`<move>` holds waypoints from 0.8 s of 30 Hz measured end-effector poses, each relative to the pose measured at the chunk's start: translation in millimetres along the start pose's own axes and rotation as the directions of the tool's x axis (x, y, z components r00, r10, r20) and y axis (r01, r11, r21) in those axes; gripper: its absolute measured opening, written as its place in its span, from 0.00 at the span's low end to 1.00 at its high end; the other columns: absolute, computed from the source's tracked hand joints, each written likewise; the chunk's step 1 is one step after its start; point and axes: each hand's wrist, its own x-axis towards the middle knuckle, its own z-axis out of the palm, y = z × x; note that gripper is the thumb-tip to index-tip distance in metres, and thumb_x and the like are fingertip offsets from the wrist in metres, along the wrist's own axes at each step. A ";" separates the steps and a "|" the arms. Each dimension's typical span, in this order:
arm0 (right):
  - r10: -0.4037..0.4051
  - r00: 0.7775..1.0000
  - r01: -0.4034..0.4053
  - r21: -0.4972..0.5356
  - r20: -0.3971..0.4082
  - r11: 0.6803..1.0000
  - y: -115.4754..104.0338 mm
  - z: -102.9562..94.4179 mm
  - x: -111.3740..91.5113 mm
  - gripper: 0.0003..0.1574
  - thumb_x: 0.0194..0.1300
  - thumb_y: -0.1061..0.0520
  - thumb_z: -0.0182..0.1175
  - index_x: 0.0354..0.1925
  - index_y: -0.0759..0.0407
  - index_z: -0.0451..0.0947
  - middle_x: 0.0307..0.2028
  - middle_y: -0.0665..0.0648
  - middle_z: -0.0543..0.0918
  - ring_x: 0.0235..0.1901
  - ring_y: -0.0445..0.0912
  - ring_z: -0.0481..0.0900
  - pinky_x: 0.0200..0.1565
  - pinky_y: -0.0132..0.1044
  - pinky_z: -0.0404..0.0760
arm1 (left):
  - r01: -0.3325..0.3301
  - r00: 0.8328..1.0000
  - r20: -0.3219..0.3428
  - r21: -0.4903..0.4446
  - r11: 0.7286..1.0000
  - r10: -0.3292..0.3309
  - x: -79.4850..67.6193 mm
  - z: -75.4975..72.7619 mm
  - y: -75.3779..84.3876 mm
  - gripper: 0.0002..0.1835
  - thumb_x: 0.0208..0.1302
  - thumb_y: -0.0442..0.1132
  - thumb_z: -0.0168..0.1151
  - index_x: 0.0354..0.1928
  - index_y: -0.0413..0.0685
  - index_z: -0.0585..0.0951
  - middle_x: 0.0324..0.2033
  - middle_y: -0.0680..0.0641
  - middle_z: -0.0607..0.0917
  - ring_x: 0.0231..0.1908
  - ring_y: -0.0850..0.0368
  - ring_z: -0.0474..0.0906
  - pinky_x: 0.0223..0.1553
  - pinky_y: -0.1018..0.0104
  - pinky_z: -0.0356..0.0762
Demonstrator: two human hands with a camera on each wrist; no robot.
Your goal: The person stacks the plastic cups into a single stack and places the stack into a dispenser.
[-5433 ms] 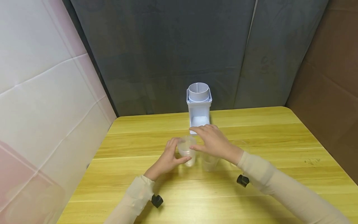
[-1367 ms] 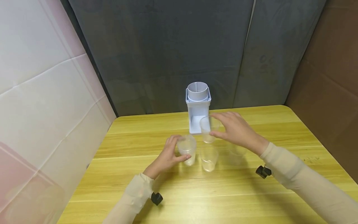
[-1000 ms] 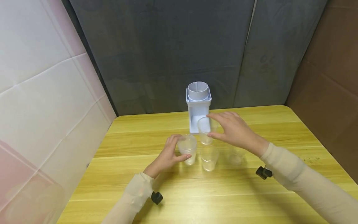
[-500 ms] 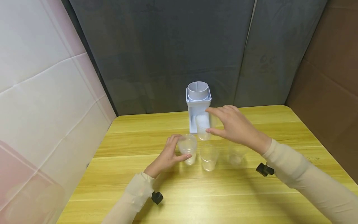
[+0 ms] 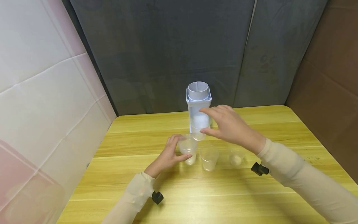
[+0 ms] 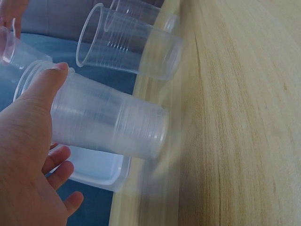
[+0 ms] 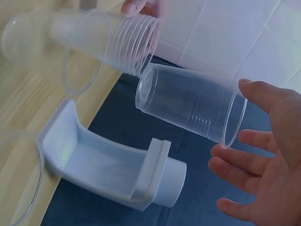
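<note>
A dark grey fabric wall [image 5: 167, 56] fills 12 o'clock, with a creased white-and-pink sheet [image 5: 42, 62] at 9 and a brown sheet [image 5: 330, 68] at 3. The yellow wood-grain tabletop [image 5: 195, 202] carries a bluish-white plastic holder with a round tube [image 5: 198, 104] at 12.
The left hand [image 5: 165, 158] has its grip curved round a stack of clear plastic cups [image 6: 113, 115]; 2 single clear cups [image 5: 209, 161] stand at 3 o'clock from it. The right hand [image 5: 230, 127] pinches 1 clear plastic cup [image 7: 188, 103] near its rim, now closer to the stack, toward 9 o'clock, than 1.4 s ago.

Clear cup stack [image 5: 188, 148] upright; one clear cup [image 7: 188, 101] raised; two lone cups [image 5: 209, 158] standing
</note>
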 end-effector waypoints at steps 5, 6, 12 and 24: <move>-0.021 1.000 0.022 0.014 -0.014 1.000 -8.7 3.7 5.0 0.42 0.54 0.37 0.65 0.62 0.54 0.69 0.56 0.52 0.80 0.46 0.50 0.79 0.61 0.50 0.68 | -0.019 1.000 -0.002 -0.003 1.000 0.019 -0.7 0.3 -0.5 0.37 0.51 0.56 0.69 0.61 0.55 0.66 0.59 0.49 0.68 0.62 0.51 0.59 0.61 0.47 0.66; -0.025 1.000 0.026 0.016 -0.018 1.000 -10.3 4.4 6.0 0.42 0.54 0.37 0.65 0.62 0.54 0.69 0.56 0.52 0.80 0.46 0.50 0.79 0.60 0.49 0.68 | -0.019 1.000 -0.001 -0.003 1.000 0.019 -0.9 0.3 -0.6 0.37 0.52 0.56 0.69 0.61 0.55 0.66 0.59 0.50 0.68 0.62 0.51 0.59 0.61 0.47 0.66; -0.047 0.999 0.048 0.021 -0.021 0.999 -18.4 10.0 11.8 0.41 0.55 0.37 0.65 0.62 0.51 0.69 0.56 0.53 0.80 0.54 0.49 0.78 0.62 0.50 0.68 | -0.024 1.000 -0.003 -0.011 1.000 0.024 -1.0 0.6 -0.6 0.37 0.51 0.55 0.70 0.61 0.56 0.65 0.59 0.50 0.68 0.61 0.51 0.60 0.59 0.48 0.67; -0.047 0.999 0.046 0.034 0.025 0.998 -24.3 24.6 11.8 0.40 0.57 0.36 0.63 0.63 0.49 0.67 0.58 0.53 0.78 0.56 0.49 0.77 0.64 0.52 0.66 | 0.000 1.000 0.005 -0.026 1.000 0.000 -0.9 0.1 1.8 0.40 0.51 0.55 0.70 0.64 0.59 0.63 0.59 0.52 0.68 0.62 0.52 0.59 0.62 0.48 0.65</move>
